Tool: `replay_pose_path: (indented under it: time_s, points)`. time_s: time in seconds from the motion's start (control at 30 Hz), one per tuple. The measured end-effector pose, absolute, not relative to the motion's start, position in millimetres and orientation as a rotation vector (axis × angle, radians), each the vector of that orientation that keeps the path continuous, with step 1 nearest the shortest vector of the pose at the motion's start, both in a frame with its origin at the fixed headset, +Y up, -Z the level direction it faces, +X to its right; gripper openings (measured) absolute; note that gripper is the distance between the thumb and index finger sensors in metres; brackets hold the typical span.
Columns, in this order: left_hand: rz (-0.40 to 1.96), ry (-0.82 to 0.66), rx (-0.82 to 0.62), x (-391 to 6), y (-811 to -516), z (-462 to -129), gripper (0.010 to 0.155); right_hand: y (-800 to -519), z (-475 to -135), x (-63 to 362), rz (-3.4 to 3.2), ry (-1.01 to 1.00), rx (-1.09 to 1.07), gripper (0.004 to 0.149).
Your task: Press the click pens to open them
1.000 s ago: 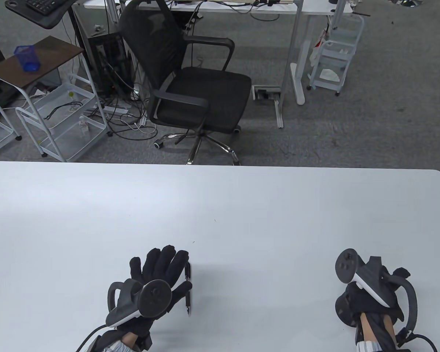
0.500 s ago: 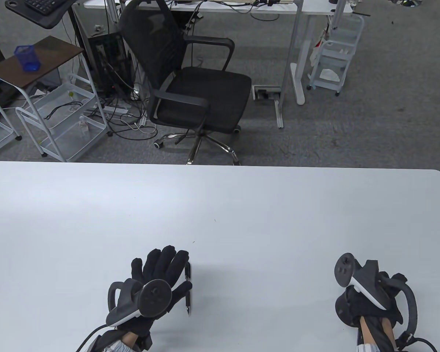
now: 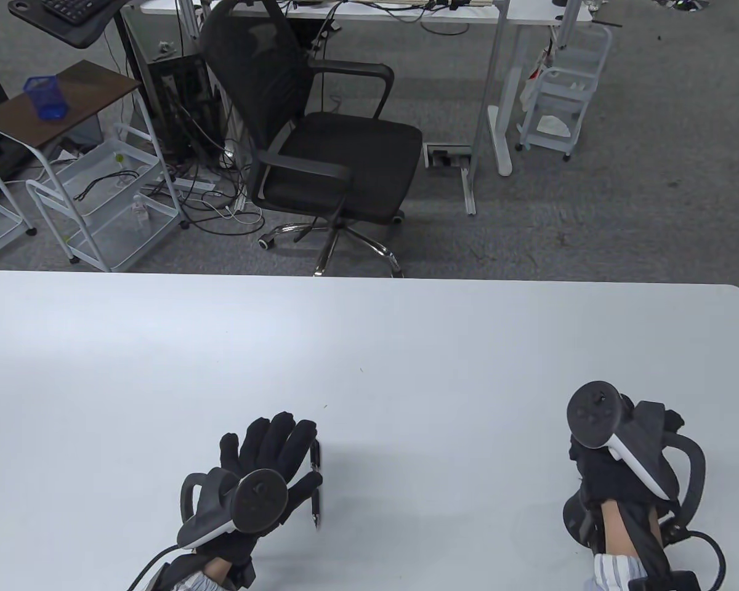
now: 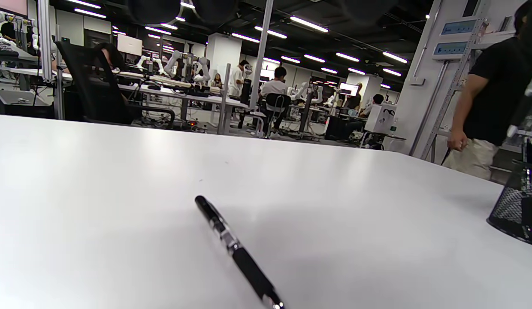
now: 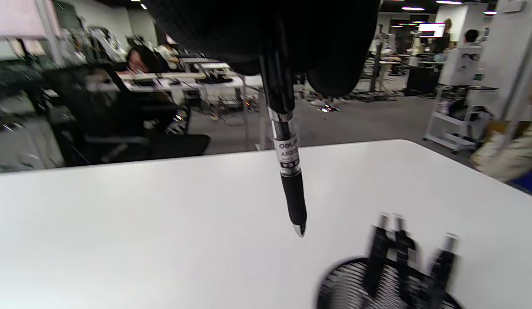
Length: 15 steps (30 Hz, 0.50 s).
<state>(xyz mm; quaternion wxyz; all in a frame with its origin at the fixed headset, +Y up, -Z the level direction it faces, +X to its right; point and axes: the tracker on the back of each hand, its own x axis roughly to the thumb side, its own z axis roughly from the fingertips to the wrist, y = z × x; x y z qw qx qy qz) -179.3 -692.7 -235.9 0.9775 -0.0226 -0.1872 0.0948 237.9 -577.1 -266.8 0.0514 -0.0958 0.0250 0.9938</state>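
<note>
Fingers (image 5: 334,64) of the right hand (image 3: 616,474) clench a pen (image 5: 287,163) at the right wrist view's top centre, tip down above the holder (image 5: 386,279); its button likely needs pressing next; the left hand (image 3: 265,462) lies flat, released, beside another pen (image 3: 315,486) at lower left.

You have open surface (image 3: 369,345) ahead and between both hands; only the mesh pen holder (image 5: 377,283) stands near your right grip (image 3: 616,462).
</note>
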Motion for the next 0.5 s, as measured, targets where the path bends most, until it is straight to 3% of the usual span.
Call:
replay_pose_path:
  time_s: [0.23,0.5]
  points:
    - [0.194,-0.378,-0.044,-179.6,-692.7,-235.7,0.069,-587.7,-272.4,203.0,2.632,-0.214,0.040,0.039]
    - [0.196,-0.376,-0.045,-181.3,-694.3,-236.7,0.069,-631.2,-275.3,172.7,2.067,-0.412,0.191,0.041]
